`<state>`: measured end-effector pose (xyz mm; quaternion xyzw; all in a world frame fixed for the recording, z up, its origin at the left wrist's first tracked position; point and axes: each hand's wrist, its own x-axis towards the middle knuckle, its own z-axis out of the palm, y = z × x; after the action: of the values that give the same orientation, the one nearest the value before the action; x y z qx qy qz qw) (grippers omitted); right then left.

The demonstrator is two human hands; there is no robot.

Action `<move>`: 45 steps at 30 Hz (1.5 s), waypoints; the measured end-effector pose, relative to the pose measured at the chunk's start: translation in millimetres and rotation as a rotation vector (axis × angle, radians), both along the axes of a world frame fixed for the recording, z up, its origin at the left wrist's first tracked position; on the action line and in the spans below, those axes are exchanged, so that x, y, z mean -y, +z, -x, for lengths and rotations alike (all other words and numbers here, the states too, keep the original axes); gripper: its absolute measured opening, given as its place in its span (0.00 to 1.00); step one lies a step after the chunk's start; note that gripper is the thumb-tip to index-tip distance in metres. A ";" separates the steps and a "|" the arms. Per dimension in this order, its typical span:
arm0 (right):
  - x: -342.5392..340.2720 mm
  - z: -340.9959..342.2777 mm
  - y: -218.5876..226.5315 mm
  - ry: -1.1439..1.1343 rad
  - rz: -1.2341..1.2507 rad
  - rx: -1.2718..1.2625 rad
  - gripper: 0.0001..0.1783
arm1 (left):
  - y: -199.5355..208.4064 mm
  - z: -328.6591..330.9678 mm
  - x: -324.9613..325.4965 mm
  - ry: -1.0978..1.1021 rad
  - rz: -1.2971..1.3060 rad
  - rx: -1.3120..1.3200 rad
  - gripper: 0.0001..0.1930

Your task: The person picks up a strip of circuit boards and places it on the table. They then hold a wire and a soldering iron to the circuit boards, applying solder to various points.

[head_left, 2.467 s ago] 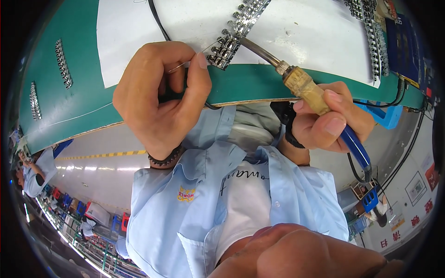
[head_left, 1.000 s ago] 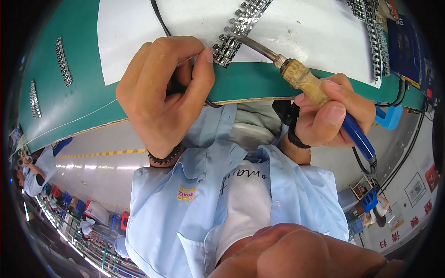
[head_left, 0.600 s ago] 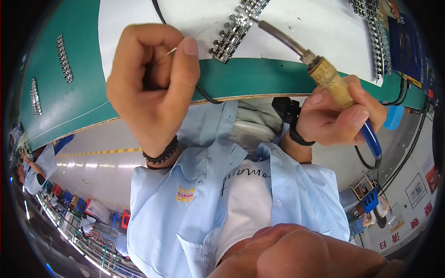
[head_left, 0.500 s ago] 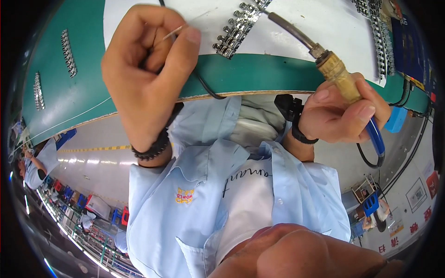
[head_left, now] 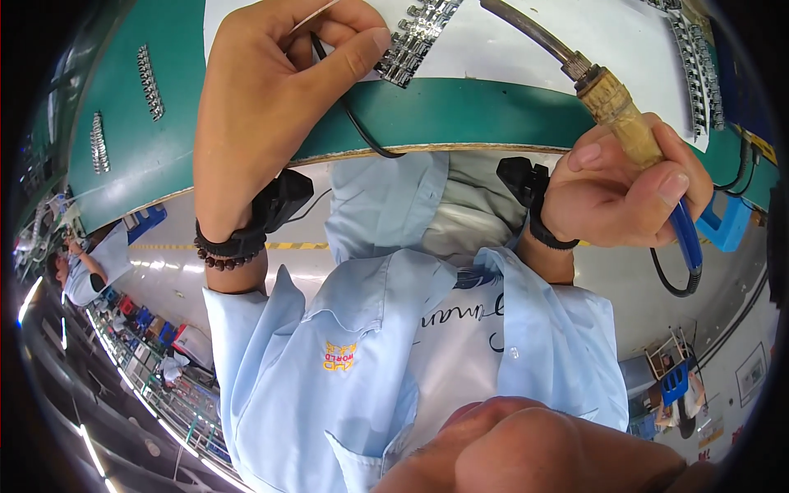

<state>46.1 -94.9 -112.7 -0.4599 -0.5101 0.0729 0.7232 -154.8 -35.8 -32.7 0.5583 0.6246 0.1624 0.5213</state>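
My right hand (head_left: 629, 185) grips a soldering iron (head_left: 612, 107) by its worn yellowish collar and blue handle. The iron's metal shaft points up and left, and its tip is out of the picture. My left hand (head_left: 279, 99) is closed round a thin solder wire (head_left: 314, 15) that crosses the fingers. Its thumb and fingertip are at the left edge of a strip of small shiny metal connectors (head_left: 415, 41); whether they pinch it, I cannot tell. That strip lies slantwise on a white sheet (head_left: 526, 49).
Two similar strips, one (head_left: 150, 82) and another (head_left: 99, 142), lie on the green bench top (head_left: 460, 103) at left. More strips (head_left: 690, 74) sit at the sheet's right edge. A black cable (head_left: 362, 127) runs over the bench's front edge. Other people work farther off.
My left hand has moved right and up to the connector strip's edge. The soldering iron has shifted right, and its tip has left the strip and the view.
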 end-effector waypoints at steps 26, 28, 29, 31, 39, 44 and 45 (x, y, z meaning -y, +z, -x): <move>12.7 -8.9 2.5 0.050 -0.067 -0.023 0.19 | 24.6 -7.8 -38.1 -0.405 0.185 -0.101 0.06; 12.6 -7.3 3.8 0.000 -0.044 0.008 0.20 | 26.0 -9.0 -43.1 -0.402 0.232 -0.202 0.05; 12.4 -6.1 4.6 -0.008 -0.040 0.000 0.20 | 26.5 -8.9 -43.7 -0.399 0.255 -0.253 0.05; 11.2 -5.6 6.6 -0.028 -0.031 -0.012 0.20 | 27.2 -10.3 -44.0 -0.398 0.254 -0.246 0.05; 6.7 -7.8 5.7 0.081 -0.131 -0.132 0.18 | 28.5 -11.3 -42.1 -0.367 0.234 -0.232 0.03; 5.2 -4.7 9.8 0.113 -0.125 -0.102 0.18 | -18.1 15.9 -43.3 -0.577 -0.020 0.559 0.04; 5.1 -4.7 9.2 0.101 -0.116 -0.102 0.18 | -25.5 13.6 -45.9 -0.683 -0.139 0.976 0.04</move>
<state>50.8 -100.0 -103.5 -0.3868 -0.4985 0.1030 0.7690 -168.5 10.1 -58.2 0.6211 0.0859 0.2637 0.7330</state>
